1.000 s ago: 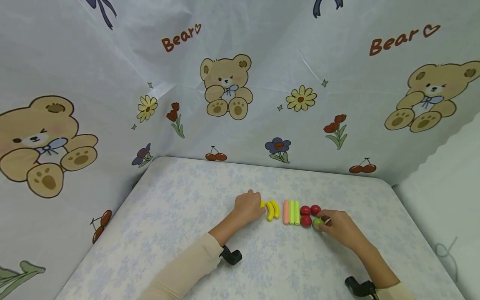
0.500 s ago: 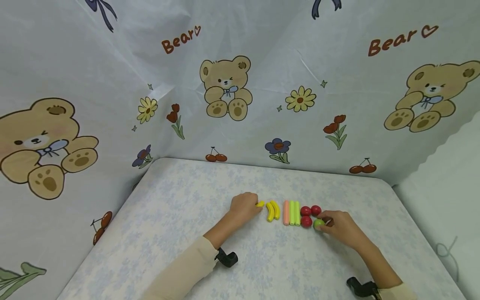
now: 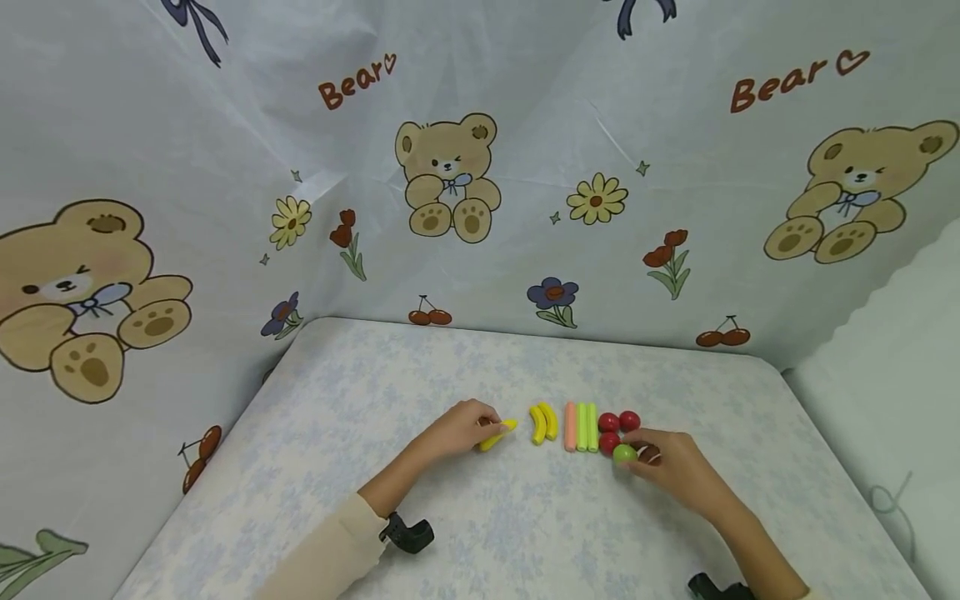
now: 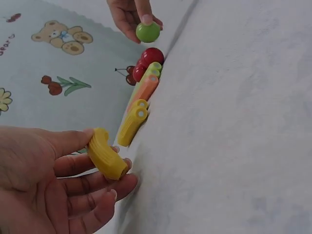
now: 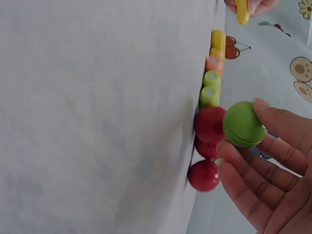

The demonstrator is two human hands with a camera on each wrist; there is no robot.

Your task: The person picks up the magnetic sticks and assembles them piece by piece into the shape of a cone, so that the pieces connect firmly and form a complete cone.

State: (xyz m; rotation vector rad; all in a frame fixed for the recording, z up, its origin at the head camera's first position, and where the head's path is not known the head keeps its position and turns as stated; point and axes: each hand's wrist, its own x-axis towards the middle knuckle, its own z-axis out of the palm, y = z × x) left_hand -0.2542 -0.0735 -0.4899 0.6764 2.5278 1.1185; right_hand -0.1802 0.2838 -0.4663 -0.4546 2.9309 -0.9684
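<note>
The worktop is spreading broadly to the left of the left hand, its left edge lying well apart from the fingers and its far edge running beyond both hands along a bear-printed cloth. The left hand is pinching a yellow banana between thumb and fingers. Right of that hand a gap of bare surface is opening before the lined-up pieces, which are filling much of the room between the hands. The right hand is grasping a green ball, and the left wrist view is showing a slim gap between it and its neighbours. More surface is stretching right of the right hand, the right edge slanting well apart from it.

Counting rightward: one banana is sitting in the left hand's grip; two loose bananas are lying side by side to its right; one pink stick is lying about midway between the hands; two light-green sticks are lying parallel, just right of it; three red balls are resting left of and beyond the right hand's fingers; one green ball is sitting in that hand.
</note>
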